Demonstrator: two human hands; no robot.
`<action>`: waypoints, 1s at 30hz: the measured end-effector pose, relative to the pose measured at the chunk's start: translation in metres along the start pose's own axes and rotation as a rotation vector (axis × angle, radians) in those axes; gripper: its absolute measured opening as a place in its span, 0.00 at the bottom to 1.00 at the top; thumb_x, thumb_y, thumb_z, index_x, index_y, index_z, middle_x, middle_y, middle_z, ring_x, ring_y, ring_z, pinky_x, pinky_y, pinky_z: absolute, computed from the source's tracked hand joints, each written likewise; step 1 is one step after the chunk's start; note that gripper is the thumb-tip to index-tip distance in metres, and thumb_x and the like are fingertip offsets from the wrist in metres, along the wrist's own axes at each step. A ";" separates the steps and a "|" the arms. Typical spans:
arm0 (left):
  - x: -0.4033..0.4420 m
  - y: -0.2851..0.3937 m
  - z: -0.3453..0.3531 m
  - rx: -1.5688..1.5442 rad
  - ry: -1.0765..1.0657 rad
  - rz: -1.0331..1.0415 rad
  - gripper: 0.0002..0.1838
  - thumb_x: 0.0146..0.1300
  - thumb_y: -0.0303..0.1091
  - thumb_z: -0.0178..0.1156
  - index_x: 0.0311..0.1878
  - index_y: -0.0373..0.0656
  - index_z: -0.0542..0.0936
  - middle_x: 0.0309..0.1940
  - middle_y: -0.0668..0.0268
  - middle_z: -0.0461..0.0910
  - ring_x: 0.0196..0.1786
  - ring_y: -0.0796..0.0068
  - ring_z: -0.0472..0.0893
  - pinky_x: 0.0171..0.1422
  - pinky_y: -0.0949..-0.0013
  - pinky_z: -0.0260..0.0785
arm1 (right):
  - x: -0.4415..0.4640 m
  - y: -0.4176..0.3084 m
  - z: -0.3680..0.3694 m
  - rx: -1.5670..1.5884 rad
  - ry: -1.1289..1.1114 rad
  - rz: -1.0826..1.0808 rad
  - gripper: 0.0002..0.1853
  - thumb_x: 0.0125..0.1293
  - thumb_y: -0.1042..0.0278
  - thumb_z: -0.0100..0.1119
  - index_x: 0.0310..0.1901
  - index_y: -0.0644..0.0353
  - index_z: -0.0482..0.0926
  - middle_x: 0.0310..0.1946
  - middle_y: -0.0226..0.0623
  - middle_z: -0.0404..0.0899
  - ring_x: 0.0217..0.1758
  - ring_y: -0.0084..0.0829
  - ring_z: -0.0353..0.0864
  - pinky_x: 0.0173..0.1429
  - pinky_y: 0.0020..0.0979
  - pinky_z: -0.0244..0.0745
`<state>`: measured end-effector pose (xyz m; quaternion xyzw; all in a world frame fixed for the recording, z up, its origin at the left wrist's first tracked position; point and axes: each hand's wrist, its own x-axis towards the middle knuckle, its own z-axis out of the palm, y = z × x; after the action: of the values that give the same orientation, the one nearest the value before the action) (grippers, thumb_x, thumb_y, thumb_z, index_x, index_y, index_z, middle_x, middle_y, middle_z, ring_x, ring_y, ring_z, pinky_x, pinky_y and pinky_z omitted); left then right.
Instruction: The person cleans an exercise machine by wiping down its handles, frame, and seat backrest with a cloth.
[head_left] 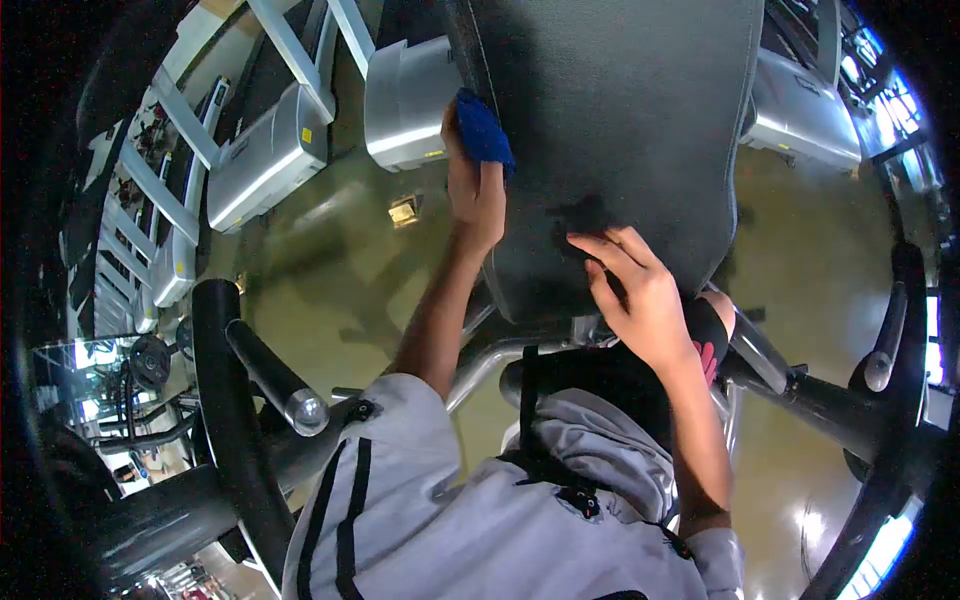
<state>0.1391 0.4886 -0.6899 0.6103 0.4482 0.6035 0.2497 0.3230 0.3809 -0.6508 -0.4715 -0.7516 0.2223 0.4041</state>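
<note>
A black padded backrest (620, 130) with stitched edges stands in front of me. My left hand (475, 190) presses a folded blue cloth (484, 132) against the pad's left edge, fingers closed round it. Over the lower part of the pad is my right hand (635, 290), its fingers apart and slightly bent, with nothing in them. A dark shadow of that hand falls on the pad; whether the fingertips touch the surface I cannot tell.
Black machine arms with a left handle (275, 380) and a right handle (885, 340) flank me. Silver treadmill housings (270, 155) line the left, another (800, 110) the right. A small yellowish item (403, 211) lies on the shiny floor (340, 260).
</note>
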 end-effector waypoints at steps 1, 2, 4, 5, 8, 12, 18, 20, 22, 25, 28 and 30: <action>0.000 0.002 0.001 -0.105 -0.021 -0.058 0.32 0.71 0.46 0.45 0.70 0.37 0.52 0.62 0.56 0.62 0.60 0.68 0.66 0.64 0.68 0.57 | 0.001 0.001 0.001 -0.019 -0.007 -0.008 0.15 0.56 0.78 0.56 0.47 0.59 0.78 0.37 0.42 0.73 0.37 0.45 0.77 0.43 0.40 0.74; -0.004 0.005 -0.001 -0.110 -0.017 -0.063 0.32 0.71 0.46 0.45 0.70 0.37 0.52 0.62 0.56 0.62 0.60 0.68 0.66 0.64 0.68 0.57 | 0.001 0.001 0.001 -0.024 -0.013 -0.006 0.15 0.56 0.78 0.56 0.47 0.59 0.78 0.37 0.42 0.73 0.37 0.45 0.77 0.43 0.40 0.74; -0.015 0.013 -0.007 -0.023 -0.037 -0.387 0.29 0.71 0.46 0.44 0.68 0.36 0.56 0.61 0.56 0.64 0.61 0.67 0.67 0.65 0.66 0.57 | -0.001 0.002 0.003 -0.039 -0.047 0.073 0.15 0.56 0.78 0.55 0.46 0.59 0.79 0.38 0.42 0.74 0.38 0.45 0.78 0.44 0.40 0.75; -0.025 -0.003 -0.011 -0.026 -0.031 -0.393 0.29 0.71 0.46 0.44 0.68 0.36 0.56 0.61 0.56 0.64 0.61 0.67 0.67 0.65 0.66 0.57 | -0.002 0.003 0.004 -0.041 -0.055 0.073 0.15 0.56 0.78 0.55 0.46 0.59 0.79 0.38 0.42 0.74 0.38 0.45 0.78 0.44 0.40 0.75; -0.058 -0.057 -0.024 0.286 -0.027 0.029 0.28 0.71 0.47 0.44 0.66 0.37 0.62 0.61 0.55 0.67 0.62 0.63 0.67 0.67 0.65 0.57 | -0.006 0.007 0.010 -0.016 -0.103 0.079 0.14 0.56 0.77 0.55 0.45 0.58 0.79 0.41 0.43 0.75 0.39 0.45 0.79 0.45 0.40 0.76; -0.101 -0.057 -0.042 0.022 0.062 -0.205 0.28 0.71 0.48 0.42 0.66 0.38 0.62 0.61 0.56 0.67 0.62 0.62 0.67 0.67 0.64 0.57 | -0.015 0.013 0.018 -0.048 -0.135 0.080 0.14 0.56 0.76 0.55 0.45 0.58 0.80 0.44 0.44 0.75 0.40 0.45 0.79 0.46 0.40 0.76; -0.173 -0.044 -0.027 -0.432 0.134 -0.545 0.29 0.70 0.50 0.40 0.66 0.39 0.63 0.62 0.56 0.67 0.63 0.60 0.67 0.68 0.62 0.58 | -0.024 0.013 0.012 -0.083 -0.141 0.084 0.15 0.54 0.77 0.55 0.45 0.59 0.80 0.42 0.43 0.75 0.38 0.43 0.79 0.44 0.38 0.76; -0.179 -0.050 -0.022 -0.596 0.134 -0.657 0.29 0.70 0.50 0.40 0.66 0.40 0.63 0.62 0.56 0.67 0.63 0.60 0.67 0.68 0.61 0.58 | -0.027 0.011 0.011 -0.083 -0.114 0.041 0.15 0.53 0.80 0.55 0.44 0.60 0.80 0.40 0.42 0.75 0.38 0.42 0.79 0.44 0.37 0.75; -0.185 -0.052 -0.020 -0.757 0.116 -0.769 0.29 0.70 0.51 0.39 0.66 0.40 0.64 0.63 0.57 0.66 0.63 0.59 0.67 0.68 0.61 0.58 | -0.030 0.009 0.010 -0.096 -0.101 0.015 0.14 0.54 0.77 0.55 0.43 0.60 0.80 0.38 0.40 0.75 0.38 0.42 0.79 0.45 0.38 0.75; -0.203 -0.055 -0.024 -0.970 0.074 -0.974 0.29 0.70 0.52 0.38 0.66 0.41 0.64 0.63 0.57 0.66 0.64 0.58 0.67 0.69 0.60 0.58 | -0.040 0.004 -0.001 -0.119 -0.072 0.054 0.12 0.54 0.76 0.55 0.42 0.60 0.80 0.37 0.39 0.74 0.38 0.41 0.78 0.45 0.38 0.74; -0.200 -0.066 -0.020 -1.157 0.042 -1.182 0.30 0.70 0.53 0.37 0.66 0.42 0.64 0.63 0.57 0.66 0.64 0.57 0.67 0.69 0.59 0.59 | -0.049 0.006 -0.015 -0.138 -0.056 0.053 0.12 0.55 0.76 0.55 0.41 0.60 0.79 0.35 0.38 0.74 0.36 0.42 0.78 0.44 0.37 0.74; -0.201 -0.101 -0.035 -0.959 0.110 -1.124 0.30 0.70 0.53 0.36 0.66 0.42 0.64 0.64 0.59 0.66 0.64 0.58 0.67 0.69 0.58 0.59 | -0.055 0.010 -0.020 -0.141 -0.011 0.057 0.12 0.55 0.76 0.55 0.41 0.61 0.79 0.35 0.39 0.74 0.36 0.42 0.78 0.43 0.37 0.74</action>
<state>0.1067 0.3572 -0.8730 0.0816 0.3921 0.5439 0.7374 0.3569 0.3360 -0.6685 -0.5187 -0.7539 0.1830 0.3594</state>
